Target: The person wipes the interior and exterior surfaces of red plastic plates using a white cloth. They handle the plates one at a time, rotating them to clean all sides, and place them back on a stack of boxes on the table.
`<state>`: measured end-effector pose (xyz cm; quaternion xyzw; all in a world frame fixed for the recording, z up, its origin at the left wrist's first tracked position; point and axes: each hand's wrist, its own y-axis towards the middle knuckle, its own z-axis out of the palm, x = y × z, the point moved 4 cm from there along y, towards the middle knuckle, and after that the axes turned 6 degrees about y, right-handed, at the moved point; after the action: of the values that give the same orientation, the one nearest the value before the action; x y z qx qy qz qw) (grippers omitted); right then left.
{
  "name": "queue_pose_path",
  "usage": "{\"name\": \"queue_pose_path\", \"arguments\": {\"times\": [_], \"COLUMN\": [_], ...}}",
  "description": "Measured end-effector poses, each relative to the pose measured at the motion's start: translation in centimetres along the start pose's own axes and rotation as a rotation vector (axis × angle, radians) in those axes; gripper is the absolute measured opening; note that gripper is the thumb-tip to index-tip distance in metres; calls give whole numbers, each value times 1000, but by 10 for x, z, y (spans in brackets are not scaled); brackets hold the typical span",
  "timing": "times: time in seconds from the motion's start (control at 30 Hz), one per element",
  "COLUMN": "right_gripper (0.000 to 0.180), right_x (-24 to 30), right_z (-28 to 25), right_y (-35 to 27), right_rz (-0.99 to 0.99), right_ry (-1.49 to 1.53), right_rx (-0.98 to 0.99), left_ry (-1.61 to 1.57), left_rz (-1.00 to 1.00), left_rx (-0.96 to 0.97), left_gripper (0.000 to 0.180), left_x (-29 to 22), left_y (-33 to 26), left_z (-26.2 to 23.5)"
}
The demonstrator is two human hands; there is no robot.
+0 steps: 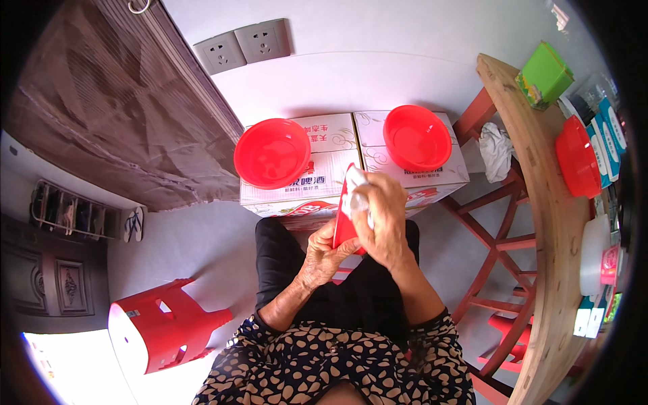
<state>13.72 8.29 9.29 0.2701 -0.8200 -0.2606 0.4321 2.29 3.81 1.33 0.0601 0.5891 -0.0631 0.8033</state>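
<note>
A red plastic bowl (344,231) is tilted nearly on edge above my lap, so only a narrow strip of it shows. My left hand (318,260) is closed on its lower rim. Closed around a white cloth (354,178), my right hand (383,214) presses it against the bowl; the right fingers hide most of the contact. Beyond the hands, two more red bowls stand upright on cardboard boxes, one on the left (273,154) and a second on the right (418,138).
The cardboard boxes (337,181) stand against the wall before my knees. A wooden table (540,202) on the right bears a red basin (578,156) and a green box (545,75). A white rag (496,152) hangs beside it. A red stool (169,324) lies tipped over at left.
</note>
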Motion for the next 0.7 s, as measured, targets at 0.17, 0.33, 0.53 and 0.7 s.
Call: {"name": "queue_pose_path", "arguments": {"times": [0.17, 0.33, 0.53, 0.7], "right_gripper": [19, 22, 20, 23], "right_x": [-59, -12, 22, -36], "right_z": [12, 14, 5, -9], "right_y": [3, -13, -20, 1], "right_rz": [325, 53, -38, 122], "right_ry": [359, 144, 57, 328], "right_rx": [12, 117, 171, 240], "left_ry": [18, -96, -42, 76], "left_rz": [-37, -73, 1, -139], "left_rx": [-16, -29, 64, 147], "left_gripper": [35, 32, 29, 25], "left_x": [-1, 11, 6, -6], "left_y": [-2, -3, -12, -26], "left_z": [2, -9, -15, -8]}}
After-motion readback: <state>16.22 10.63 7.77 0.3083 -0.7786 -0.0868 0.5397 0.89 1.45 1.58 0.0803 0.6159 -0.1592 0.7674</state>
